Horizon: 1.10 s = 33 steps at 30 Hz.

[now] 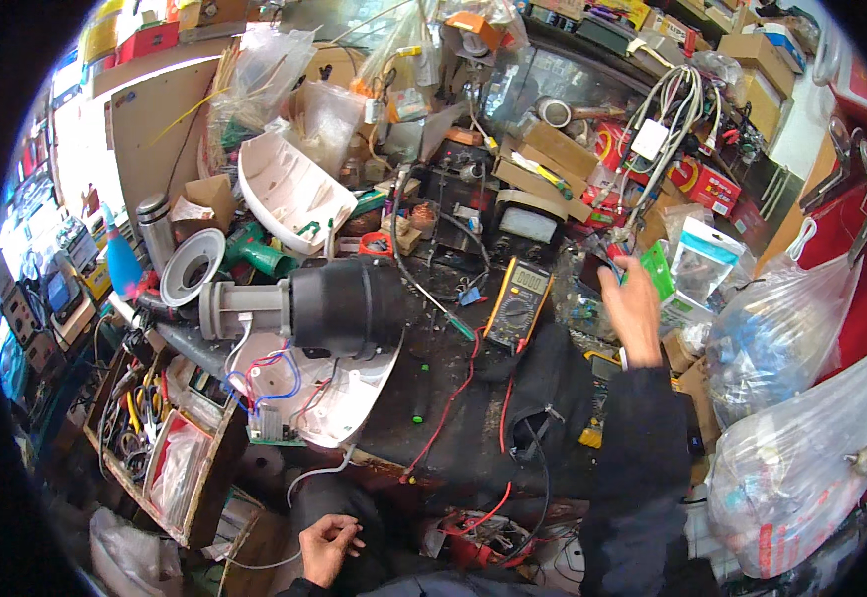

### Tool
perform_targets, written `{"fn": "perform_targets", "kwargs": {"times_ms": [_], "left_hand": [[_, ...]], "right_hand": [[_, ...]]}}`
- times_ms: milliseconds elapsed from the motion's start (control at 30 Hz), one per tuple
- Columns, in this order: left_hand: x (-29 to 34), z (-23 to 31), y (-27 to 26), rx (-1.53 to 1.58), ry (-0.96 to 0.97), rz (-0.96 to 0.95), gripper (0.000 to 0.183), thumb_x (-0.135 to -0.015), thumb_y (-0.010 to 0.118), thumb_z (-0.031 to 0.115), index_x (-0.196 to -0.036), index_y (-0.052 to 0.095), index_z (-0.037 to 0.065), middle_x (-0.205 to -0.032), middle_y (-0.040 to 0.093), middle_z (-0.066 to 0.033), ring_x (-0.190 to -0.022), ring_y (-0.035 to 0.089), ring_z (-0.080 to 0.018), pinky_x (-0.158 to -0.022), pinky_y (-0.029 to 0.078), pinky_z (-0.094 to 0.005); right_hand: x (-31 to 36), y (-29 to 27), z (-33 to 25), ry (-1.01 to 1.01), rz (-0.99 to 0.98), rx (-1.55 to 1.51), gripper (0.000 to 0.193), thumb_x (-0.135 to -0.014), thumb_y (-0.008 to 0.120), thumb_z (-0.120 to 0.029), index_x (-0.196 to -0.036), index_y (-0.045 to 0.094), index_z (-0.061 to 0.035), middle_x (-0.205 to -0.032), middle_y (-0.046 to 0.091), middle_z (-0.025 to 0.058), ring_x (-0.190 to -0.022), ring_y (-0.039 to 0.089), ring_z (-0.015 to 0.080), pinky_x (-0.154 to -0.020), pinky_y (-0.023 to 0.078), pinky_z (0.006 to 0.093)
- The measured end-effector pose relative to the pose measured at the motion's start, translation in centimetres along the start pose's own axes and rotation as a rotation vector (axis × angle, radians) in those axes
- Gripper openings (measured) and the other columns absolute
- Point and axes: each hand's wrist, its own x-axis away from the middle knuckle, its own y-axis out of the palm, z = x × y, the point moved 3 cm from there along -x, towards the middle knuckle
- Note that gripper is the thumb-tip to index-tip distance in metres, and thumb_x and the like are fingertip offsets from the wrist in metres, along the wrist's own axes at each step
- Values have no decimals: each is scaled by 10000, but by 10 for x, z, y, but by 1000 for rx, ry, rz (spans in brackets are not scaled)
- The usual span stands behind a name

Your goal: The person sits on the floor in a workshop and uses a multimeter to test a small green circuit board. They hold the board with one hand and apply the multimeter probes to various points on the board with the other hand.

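Observation:
My right hand [634, 310] reaches over the bench's right side, fingers closed around something small and dark that I cannot make out. Beside it are a green packet [658, 269] and a clear plastic bag [578, 298]. My left hand [329, 547] rests over my lap with its fingers curled in and nothing visible in them. Mid-bench lies a yellow multimeter [519, 303] with a lit display and a red test lead [466, 388]. To its left is a black motor [347, 306] with a grey shaft end, above a white plastic shell [354, 398] with coloured wires and a circuit board [272, 425].
A wooden tool drawer [222, 468] juts out at the lower left. Another white shell [289, 189] and a white ring [192, 267] stand behind the motor. Full plastic bags [801, 468] crowd the right edge. Boxes and bundled cables [687, 99] fill the back.

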Motion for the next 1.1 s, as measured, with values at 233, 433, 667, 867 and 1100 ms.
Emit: {"fn": "perform_targets", "kwargs": {"times_ms": [233,433,667,867,1100], "left_hand": [[5,-1,-6,52,-4,21,136,-1061,733,17,-1144,774,-82,-1023,823,-151,-788,807,-214,-650,655,-314],[1,-5,-3,44,-2,-31,165,-1078,727,42,-1194,773,-65,-1075,825,-138,-840,807,-191,-680,651,-306],[4,6,-7,28,-44,-76,182,-1093,712,58,-1230,767,-48,-1107,819,-114,-878,799,-173,-720,651,-295],[26,90,18,46,109,-372,316,-1129,689,131,-1408,718,-15,-1353,714,-114,-1128,760,-185,-886,640,-310],[43,208,82,611,274,-649,941,-1122,648,525,-1804,148,112,-1875,146,-118,-1692,265,-353,-1335,348,-543]], "right_hand": [[-60,139,92,251,-405,343,723,-920,734,-515,-1418,674,6,-1377,713,347,-1307,683,506,-1115,540,569],[-75,156,120,134,-367,406,608,-849,756,-480,-1156,813,41,-1222,780,328,-1179,749,491,-1014,592,554],[-83,121,113,236,-214,292,539,-856,749,-400,-1207,798,7,-1157,800,301,-1166,752,482,-1007,583,539],[-38,18,43,82,-144,-76,613,-956,789,-412,-1395,743,13,-1262,800,247,-1169,760,350,-1036,545,418],[117,-60,-118,-252,-394,-1006,628,-1099,666,-272,-1614,531,59,-1374,723,204,-1220,722,242,-1119,519,336]]}}
